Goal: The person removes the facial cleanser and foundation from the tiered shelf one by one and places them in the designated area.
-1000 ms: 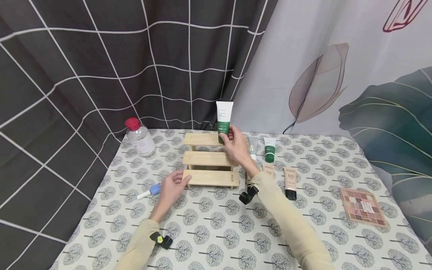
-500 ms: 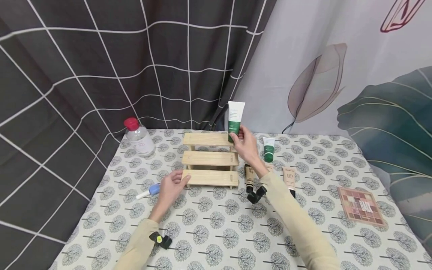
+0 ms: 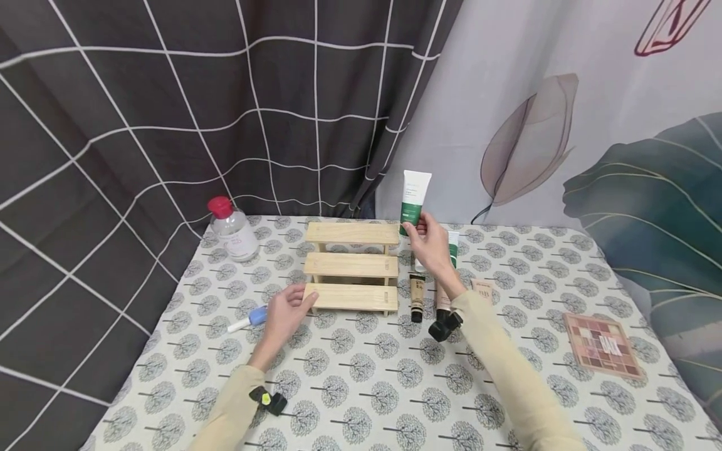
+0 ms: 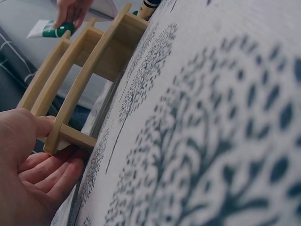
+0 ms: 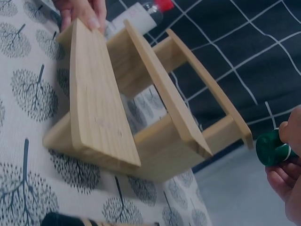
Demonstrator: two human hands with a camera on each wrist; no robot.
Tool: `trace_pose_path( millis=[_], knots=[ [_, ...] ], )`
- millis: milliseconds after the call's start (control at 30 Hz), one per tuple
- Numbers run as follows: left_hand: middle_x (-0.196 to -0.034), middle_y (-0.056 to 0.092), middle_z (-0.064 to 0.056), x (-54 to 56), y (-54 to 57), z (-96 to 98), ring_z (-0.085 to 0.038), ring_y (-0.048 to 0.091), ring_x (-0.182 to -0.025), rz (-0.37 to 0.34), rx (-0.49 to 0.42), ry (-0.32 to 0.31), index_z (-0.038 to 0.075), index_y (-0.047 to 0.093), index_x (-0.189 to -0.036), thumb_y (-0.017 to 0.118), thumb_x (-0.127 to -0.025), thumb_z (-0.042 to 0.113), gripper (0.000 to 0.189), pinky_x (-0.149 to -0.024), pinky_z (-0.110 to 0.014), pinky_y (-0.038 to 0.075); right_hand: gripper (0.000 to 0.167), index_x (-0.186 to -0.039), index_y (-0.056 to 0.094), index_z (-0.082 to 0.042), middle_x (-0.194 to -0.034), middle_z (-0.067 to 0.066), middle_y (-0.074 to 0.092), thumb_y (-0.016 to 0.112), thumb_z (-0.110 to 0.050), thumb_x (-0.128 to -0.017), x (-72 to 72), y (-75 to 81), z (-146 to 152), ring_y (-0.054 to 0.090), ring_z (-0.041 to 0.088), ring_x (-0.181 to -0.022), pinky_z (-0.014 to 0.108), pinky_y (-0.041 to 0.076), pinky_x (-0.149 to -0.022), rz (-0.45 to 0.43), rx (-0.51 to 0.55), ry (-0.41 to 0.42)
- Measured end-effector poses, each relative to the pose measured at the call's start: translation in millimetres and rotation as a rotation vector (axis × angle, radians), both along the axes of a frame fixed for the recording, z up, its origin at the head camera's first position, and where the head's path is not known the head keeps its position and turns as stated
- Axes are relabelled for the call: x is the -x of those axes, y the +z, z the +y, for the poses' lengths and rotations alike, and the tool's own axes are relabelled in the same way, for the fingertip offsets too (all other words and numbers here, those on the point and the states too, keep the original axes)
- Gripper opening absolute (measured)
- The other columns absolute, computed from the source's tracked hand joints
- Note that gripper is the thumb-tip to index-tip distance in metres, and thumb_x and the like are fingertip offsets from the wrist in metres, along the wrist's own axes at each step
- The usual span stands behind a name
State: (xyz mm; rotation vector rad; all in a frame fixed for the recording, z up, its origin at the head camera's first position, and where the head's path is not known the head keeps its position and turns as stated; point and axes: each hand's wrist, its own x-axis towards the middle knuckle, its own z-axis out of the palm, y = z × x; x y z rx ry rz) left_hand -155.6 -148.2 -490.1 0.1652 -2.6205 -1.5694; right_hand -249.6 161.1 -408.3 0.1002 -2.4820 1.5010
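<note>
My right hand (image 3: 433,245) grips a white and green squeeze tube (image 3: 415,195) by its green cap end, white crimped end up. It is in the air just right of the top step of a three-step wooden display rack (image 3: 351,265). In the right wrist view only the tube's green cap (image 5: 273,148) shows beside the fingers. My left hand (image 3: 287,316) pinches the left end of the rack's lowest step. The left wrist view has its thumb on top of the board (image 4: 77,99) and the other fingers underneath.
Right of the rack lie a gold-beige tube (image 3: 417,294), a second green and white tube (image 3: 454,244) and BB tubes (image 3: 482,288), partly behind my right arm. A palette (image 3: 605,346) lies far right. Left are a red-capped bottle (image 3: 234,230) and a blue and white item (image 3: 248,319).
My right hand has moved the squeeze tube rightward, from above the rack's top step to beyond its right end. The left hand stays on the rack.
</note>
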Motion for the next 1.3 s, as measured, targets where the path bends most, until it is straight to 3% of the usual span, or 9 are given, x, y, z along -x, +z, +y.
trace_pose_path(
  millis=[333, 800, 1067, 1300],
  knots=[
    [-0.111, 0.074, -0.022, 0.7, 0.6, 0.4, -0.035, 0.073, -0.102, -0.017, 0.001, 0.006, 0.001, 0.066, -0.124, 0.078, -0.09, 0.03, 0.047, -0.088, -0.043, 0.063, 0.043, -0.133, 0.054, 0.007, -0.117, 0.025, 0.066, 0.061, -0.021, -0.102, -3.8, -4.2, 23, 0.063, 0.035, -0.102, 0.045, 0.056, -0.096, -0.027, 0.0, -0.032],
    [-0.113, 0.074, -0.023, 0.9, -0.7, 0.0, -0.036, 0.073, -0.103, -0.009, -0.006, -0.006, 0.0, 0.066, -0.125, 0.077, -0.09, 0.03, 0.047, -0.09, -0.043, 0.063, 0.045, -0.133, 0.053, 0.007, -0.113, 0.023, 0.064, 0.057, -0.027, -0.104, -11.4, -20.7, 61, 0.06, 0.026, -0.095, 0.021, 0.051, -0.08, -0.07, -0.057, -0.1],
    [-0.113, 0.073, -0.023, 2.5, -2.9, -1.6, -0.036, 0.073, -0.103, 0.0, -0.022, -0.018, 0.001, 0.066, -0.126, 0.078, -0.09, 0.031, 0.048, -0.092, -0.044, 0.062, 0.05, -0.139, 0.048, 0.009, -0.119, 0.025, 0.061, 0.054, -0.028, -0.105, -17.5, -25.6, 81, 0.059, 0.029, -0.102, 0.033, 0.053, -0.091, -0.156, -0.063, -0.142],
    [-0.114, 0.073, -0.022, 1.7, -1.5, -0.7, -0.035, 0.072, -0.104, -0.011, -0.016, -0.004, 0.002, 0.066, -0.126, 0.078, -0.09, 0.031, 0.048, -0.092, -0.044, 0.062, 0.05, -0.138, 0.049, 0.01, -0.115, 0.024, 0.062, 0.054, -0.027, -0.105, -21.6, -33.0, 98, 0.057, 0.025, -0.096, 0.018, 0.048, -0.079, -0.16, -0.097, -0.175]
  ],
)
